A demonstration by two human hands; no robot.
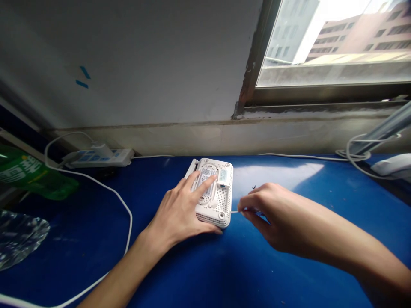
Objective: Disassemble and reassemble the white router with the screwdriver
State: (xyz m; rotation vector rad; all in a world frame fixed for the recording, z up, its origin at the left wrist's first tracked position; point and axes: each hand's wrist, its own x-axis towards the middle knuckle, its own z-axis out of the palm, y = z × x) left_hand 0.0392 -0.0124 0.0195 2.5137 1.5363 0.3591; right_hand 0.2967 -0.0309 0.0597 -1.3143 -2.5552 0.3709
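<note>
A white router with vent holes, printed labels and round feet lies underside up on the blue tabletop. My left hand grips it from the left, fingers spread over the underside and thumb along the near edge. To its right, my right hand is closed in a pinch on a thin white cable. One end of that cable meets the router's right side; the rest is hidden by my fingers. A small dark bit shows just behind the right knuckles; its kind is unclear.
At the back left, a white power strip holds a plug, and its white cord loops across the table's left side. A green bottle and a clear plastic bottle lie far left. Cables coil round a metal pole at right.
</note>
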